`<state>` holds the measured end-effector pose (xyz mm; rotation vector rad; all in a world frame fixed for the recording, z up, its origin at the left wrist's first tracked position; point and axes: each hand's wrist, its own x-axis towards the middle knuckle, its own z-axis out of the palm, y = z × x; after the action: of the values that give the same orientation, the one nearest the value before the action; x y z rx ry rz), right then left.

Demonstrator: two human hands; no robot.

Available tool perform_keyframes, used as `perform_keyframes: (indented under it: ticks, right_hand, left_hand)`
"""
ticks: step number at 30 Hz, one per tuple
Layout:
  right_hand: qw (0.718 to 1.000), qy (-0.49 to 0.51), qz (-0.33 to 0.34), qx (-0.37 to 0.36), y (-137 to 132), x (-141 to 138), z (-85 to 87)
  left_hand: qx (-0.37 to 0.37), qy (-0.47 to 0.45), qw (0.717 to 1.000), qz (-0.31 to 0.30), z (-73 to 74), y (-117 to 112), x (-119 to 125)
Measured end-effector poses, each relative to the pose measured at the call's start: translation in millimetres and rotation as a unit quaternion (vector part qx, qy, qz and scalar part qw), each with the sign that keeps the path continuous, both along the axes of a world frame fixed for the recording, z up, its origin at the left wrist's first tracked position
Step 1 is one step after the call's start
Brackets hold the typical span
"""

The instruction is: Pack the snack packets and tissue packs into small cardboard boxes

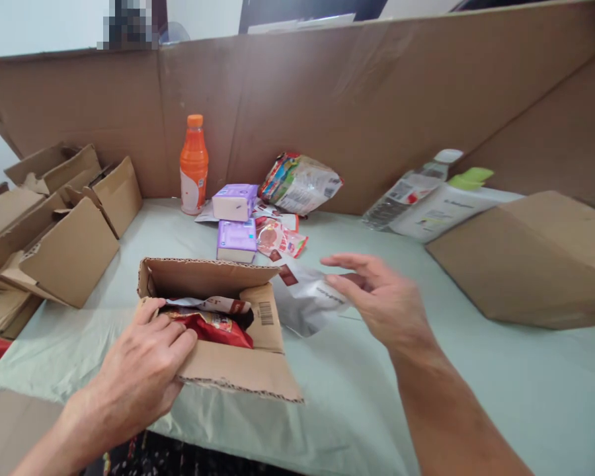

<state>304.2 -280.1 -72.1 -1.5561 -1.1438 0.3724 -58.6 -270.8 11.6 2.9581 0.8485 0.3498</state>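
A small open cardboard box [238, 370] stands near the table's front edge with its flaps spread. My left hand [151, 350] grips its near left side, fingers curled over the edge and against the contents. Inside lie a red packet [218, 330] and a whitish packet [228, 304] with brown print. Just right of the box is a silvery-white packet [307, 304] with a brown patch. My right hand [377, 291], slightly blurred, is at this packet's right edge. Its thumb and index finger are apart, and the thumb seems to touch the packet; some fingers are partly hidden.
Behind the box are two purple packs [237, 241], small snack packets [280, 237], a colourful bag [302, 185] and an orange bottle [194, 168]. Open cartons [74, 244] stand left. A clear bottle [406, 195], white green-topped bottle [441, 208] and cardboard box [530, 264] are right. A cardboard wall [297, 99] backs the table.
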Motion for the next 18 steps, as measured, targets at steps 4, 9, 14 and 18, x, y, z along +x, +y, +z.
perform_keyframes:
  ticks: [4,9,14,18]
  right_hand:
    - [0.988,0.148,-0.006,0.053,-10,-13,-21.2]
    - [0.963,0.263,0.051,0.023,-25,-45,-55.2]
    - [0.952,0.294,0.05,-0.07,-29,-56,-69.9]
    - [0.966,0.227,-0.096,0.07,-27,-48,-41.2]
  left_hand:
    - [-0.004,0.007,1.0,0.007,0.4,-1,-1]
    - [0.004,0.003,1.0,0.002,0.0,1,1]
    - [-0.001,0.014,1.0,0.006,2.3,-1,1]
    - [0.003,0.025,1.0,0.007,2.8,-2,2]
